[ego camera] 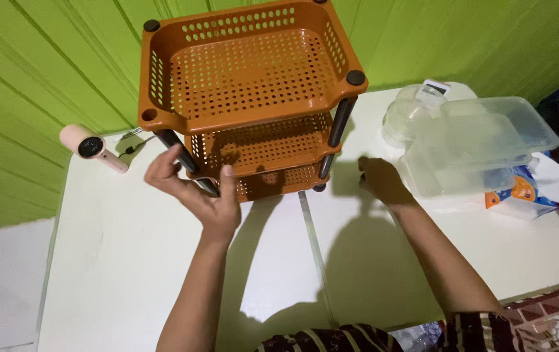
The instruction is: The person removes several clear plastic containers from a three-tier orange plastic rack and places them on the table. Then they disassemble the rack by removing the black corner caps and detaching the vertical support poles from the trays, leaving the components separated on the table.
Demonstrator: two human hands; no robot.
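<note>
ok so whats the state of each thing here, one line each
orange rack: upright on the table, all three tiers empty
left hand: open, raised at the rack's front left post
right hand: resting on the white table, beside the rack
clear plastic tubs: stacked, empty, no lids on
pink hair dryer: lying on its side

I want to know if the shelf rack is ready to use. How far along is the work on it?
Done, by the look of it: the orange three-tier rack stands upright on the white table, dark posts fitted. In hand: the left hand is open at the front left post; the right hand rests on the table. Left: all tiers are bare, and the clear containers sit beside it.
</note>
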